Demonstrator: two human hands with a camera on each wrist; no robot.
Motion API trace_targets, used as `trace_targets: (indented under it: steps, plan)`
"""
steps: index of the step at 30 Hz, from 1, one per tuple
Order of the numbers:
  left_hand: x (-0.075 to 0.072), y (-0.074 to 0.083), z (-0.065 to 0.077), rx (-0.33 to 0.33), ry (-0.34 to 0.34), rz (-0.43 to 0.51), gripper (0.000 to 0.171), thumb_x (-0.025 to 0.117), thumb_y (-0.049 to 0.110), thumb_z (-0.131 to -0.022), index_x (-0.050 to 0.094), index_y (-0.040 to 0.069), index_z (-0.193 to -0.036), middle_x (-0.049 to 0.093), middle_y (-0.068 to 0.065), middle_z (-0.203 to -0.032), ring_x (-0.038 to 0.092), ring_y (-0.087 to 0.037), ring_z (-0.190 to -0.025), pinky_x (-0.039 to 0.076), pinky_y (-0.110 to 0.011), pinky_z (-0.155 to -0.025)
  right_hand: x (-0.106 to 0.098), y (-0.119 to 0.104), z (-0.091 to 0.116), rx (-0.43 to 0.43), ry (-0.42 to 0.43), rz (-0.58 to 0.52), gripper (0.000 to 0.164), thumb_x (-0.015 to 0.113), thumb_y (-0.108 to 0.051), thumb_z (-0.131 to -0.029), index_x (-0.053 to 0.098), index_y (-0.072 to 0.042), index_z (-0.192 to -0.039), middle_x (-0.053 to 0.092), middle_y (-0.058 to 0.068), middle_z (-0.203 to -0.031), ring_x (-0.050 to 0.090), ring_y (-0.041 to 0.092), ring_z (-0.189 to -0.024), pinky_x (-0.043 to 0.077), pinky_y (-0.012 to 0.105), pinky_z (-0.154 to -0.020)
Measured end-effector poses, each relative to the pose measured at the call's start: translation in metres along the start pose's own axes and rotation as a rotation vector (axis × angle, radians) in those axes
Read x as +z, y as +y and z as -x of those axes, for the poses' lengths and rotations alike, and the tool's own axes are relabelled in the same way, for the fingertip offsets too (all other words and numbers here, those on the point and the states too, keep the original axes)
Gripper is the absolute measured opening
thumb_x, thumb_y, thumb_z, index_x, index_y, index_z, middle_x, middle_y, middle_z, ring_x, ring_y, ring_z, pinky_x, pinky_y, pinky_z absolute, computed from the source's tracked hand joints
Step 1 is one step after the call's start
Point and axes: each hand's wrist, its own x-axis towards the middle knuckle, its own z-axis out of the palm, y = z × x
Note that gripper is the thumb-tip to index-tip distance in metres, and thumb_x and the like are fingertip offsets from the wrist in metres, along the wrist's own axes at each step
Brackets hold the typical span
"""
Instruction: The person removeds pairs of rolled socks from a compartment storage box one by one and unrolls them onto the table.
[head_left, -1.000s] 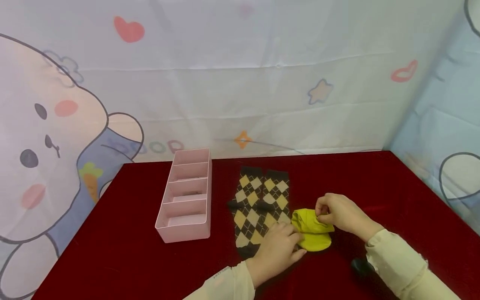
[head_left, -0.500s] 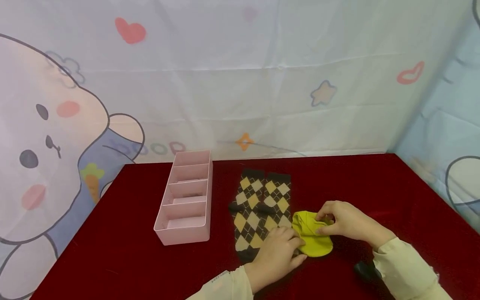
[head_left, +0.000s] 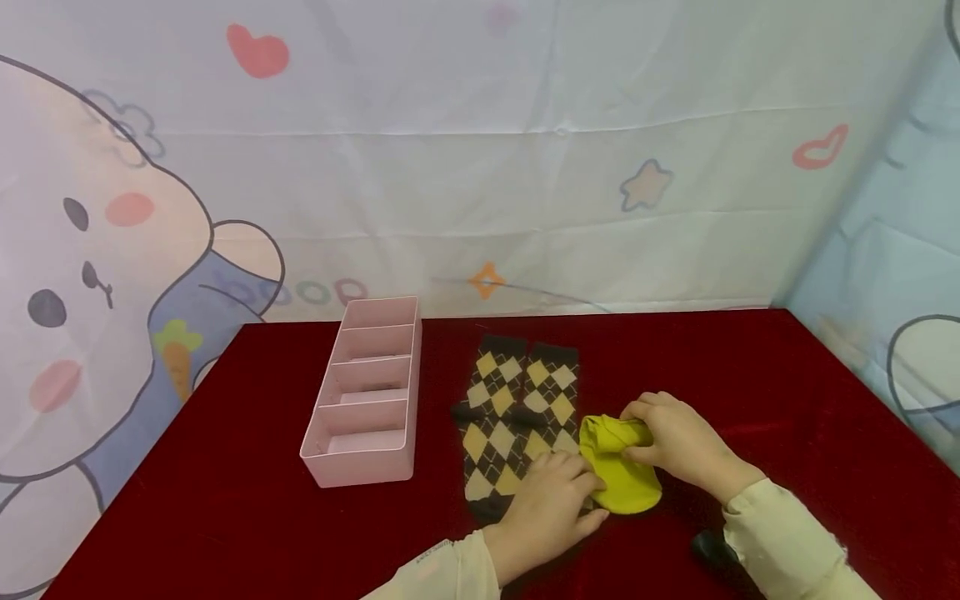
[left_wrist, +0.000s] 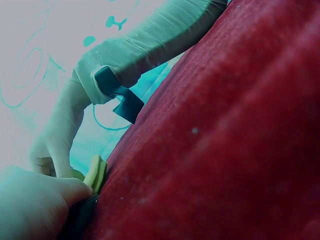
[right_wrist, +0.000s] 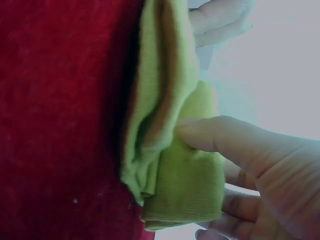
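A folded yellow sock bundle [head_left: 624, 485] lies on the red cloth, its rounded end toward the near side. My right hand [head_left: 678, 442] grips the folded upper part of it; in the right wrist view the thumb [right_wrist: 205, 134] presses on the yellow fabric with fingers behind. My left hand [head_left: 543, 508] lies at the bundle's left edge, fingertips resting on it and palm over the near end of the argyle socks [head_left: 498, 400]. Those two dark socks with yellow and cream diamonds lie flat side by side. In the left wrist view the yellow sock edge [left_wrist: 95, 175] shows beyond the left thumb.
Left of the socks stands a pink organizer box [head_left: 411, 417] with several compartments. A dark strap-like piece [left_wrist: 120, 95] is at the right sleeve's cuff. A printed curtain [head_left: 450, 167] hangs behind the red-covered table [head_left: 225, 467].
My right hand has shifted its hold on the yellow bundle, its fingers coming closer together. The upper fold has narrowed toward the left, baring more of the rounded end. My left hand stays nearly still.
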Motion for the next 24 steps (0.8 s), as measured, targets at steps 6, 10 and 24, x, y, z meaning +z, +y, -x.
trace_targets:
  steps: [6, 10, 24]
  plan:
    - [-0.001, 0.000, 0.001, -0.007, 0.001, -0.001, 0.023, 0.069, 0.042, -0.085, 0.071, 0.023, -0.099, 0.063, 0.011, -0.099, 0.054, -0.006, -0.094, 0.041, -0.021, -0.085, 0.005, 0.001, -0.003, 0.033, 0.095, 0.002, 0.037, 0.082, -0.024, -0.073, 0.069, -0.006, -0.102, 0.064, 0.005, -0.094, 0.056, 0.021, -0.086, 0.049, 0.039, -0.076]
    - [-0.001, -0.001, 0.000, -0.009, -0.002, 0.004, 0.022, 0.069, 0.041, -0.085, 0.071, 0.023, -0.098, 0.062, 0.011, -0.098, 0.054, -0.006, -0.094, 0.041, -0.021, -0.085, 0.009, 0.004, -0.004, 0.072, 0.159, -0.021, 0.038, 0.081, -0.024, -0.075, 0.068, -0.006, -0.106, 0.064, 0.011, -0.100, 0.055, 0.027, -0.091, 0.047, 0.045, -0.081]
    - [0.001, 0.000, 0.000, 0.009, 0.018, 0.011, 0.021, 0.070, 0.040, -0.085, 0.071, 0.023, -0.096, 0.062, 0.011, -0.097, 0.054, -0.006, -0.092, 0.041, -0.019, -0.082, 0.013, 0.009, -0.006, 0.135, 0.237, -0.070, 0.029, 0.077, -0.013, -0.079, 0.066, -0.005, -0.104, 0.059, 0.005, -0.084, 0.049, 0.019, -0.078, 0.041, 0.031, -0.067]
